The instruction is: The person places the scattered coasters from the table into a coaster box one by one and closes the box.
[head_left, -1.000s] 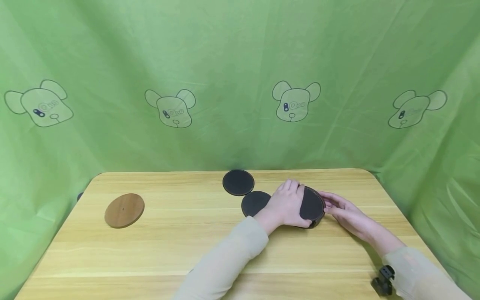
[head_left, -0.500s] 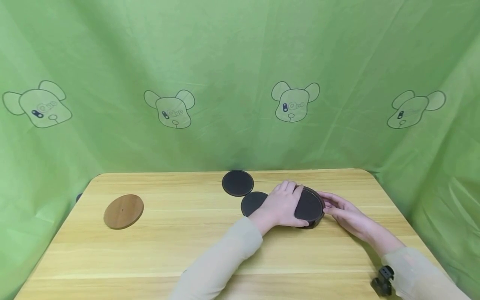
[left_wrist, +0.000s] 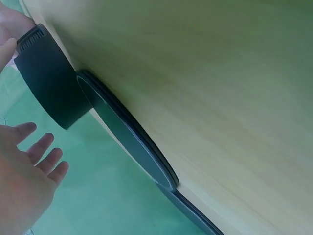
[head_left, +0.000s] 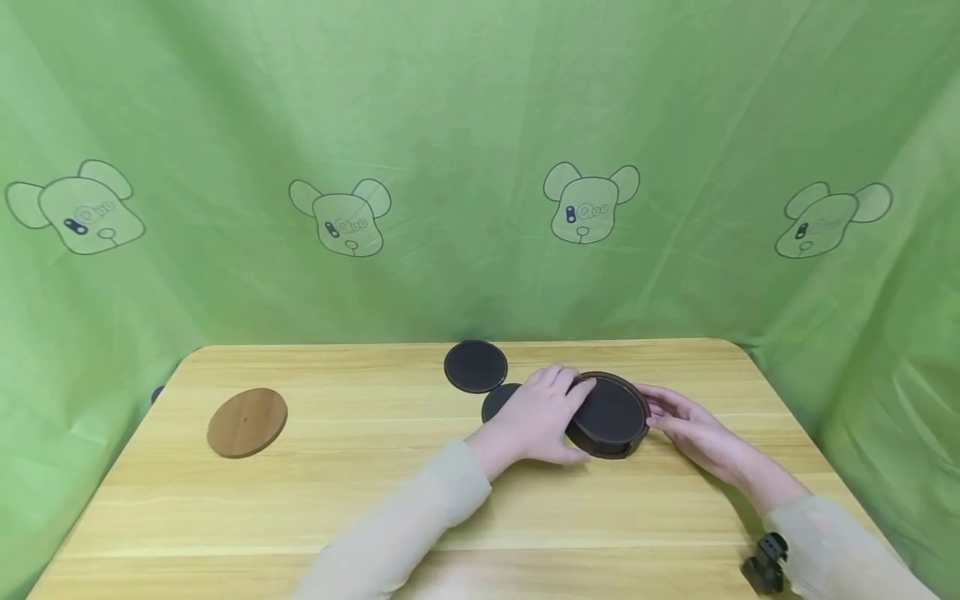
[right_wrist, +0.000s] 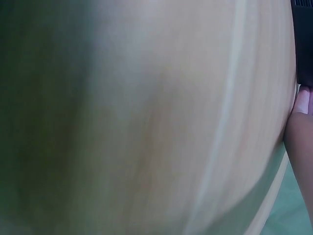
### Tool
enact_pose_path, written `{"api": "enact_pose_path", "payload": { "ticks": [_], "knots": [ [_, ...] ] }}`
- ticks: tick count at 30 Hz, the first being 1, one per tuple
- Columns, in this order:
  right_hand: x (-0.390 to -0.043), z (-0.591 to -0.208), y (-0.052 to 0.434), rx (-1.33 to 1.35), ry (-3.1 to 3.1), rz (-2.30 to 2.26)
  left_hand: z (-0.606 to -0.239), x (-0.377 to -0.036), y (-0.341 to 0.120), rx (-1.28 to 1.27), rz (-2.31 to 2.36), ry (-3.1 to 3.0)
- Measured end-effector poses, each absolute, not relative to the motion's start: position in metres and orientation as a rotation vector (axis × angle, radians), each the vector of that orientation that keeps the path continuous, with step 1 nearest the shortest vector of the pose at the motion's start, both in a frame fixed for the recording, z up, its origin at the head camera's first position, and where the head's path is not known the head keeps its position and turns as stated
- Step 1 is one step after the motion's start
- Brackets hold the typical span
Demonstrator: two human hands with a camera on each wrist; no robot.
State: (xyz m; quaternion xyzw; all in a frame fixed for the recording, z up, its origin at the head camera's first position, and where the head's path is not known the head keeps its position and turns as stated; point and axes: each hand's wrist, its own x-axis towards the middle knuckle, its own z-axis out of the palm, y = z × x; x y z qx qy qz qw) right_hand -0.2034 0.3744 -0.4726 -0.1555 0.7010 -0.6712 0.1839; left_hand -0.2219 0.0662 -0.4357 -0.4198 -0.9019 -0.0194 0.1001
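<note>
A dark round coaster holder stands right of the table's middle, with a black coaster visible in its top. My right hand grips its right side between thumb and fingers; only a bit of that hand shows in the right wrist view. Just left of the holder is my left hand, fingers spread and holding nothing. In the left wrist view this left hand appears apart from the holder's wall. Partly behind it in the head view lies a loose black coaster.
Another black coaster lies near the back edge, close to the loose one. A round wooden disc rests tilted-looking at the left of the wooden table. Green curtain hangs behind. A small black device sits by the right sleeve.
My left hand has let go of the top of the holder and drawn away to the left, uncovering the coaster in it. The right hand has stayed in place.
</note>
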Motion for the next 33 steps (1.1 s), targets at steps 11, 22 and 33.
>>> {"api": "enact_pose_path", "payload": {
  "ticks": [11, 22, 33],
  "knots": [
    [-0.204, -0.470, 0.373, -0.405, 1.969, -1.891, -0.440, -0.225, 0.030, -1.257, -0.092, -2.647],
    [-0.207, -0.470, 0.375, -0.392, 1.973, -1.878, -0.446, -0.240, 0.002, -1.357, -0.227, -2.732],
    [-0.206, -0.470, 0.374, -0.399, 1.975, -1.881, -0.449, -0.256, -0.010, -1.369, -0.275, -2.847]
  ]
}}
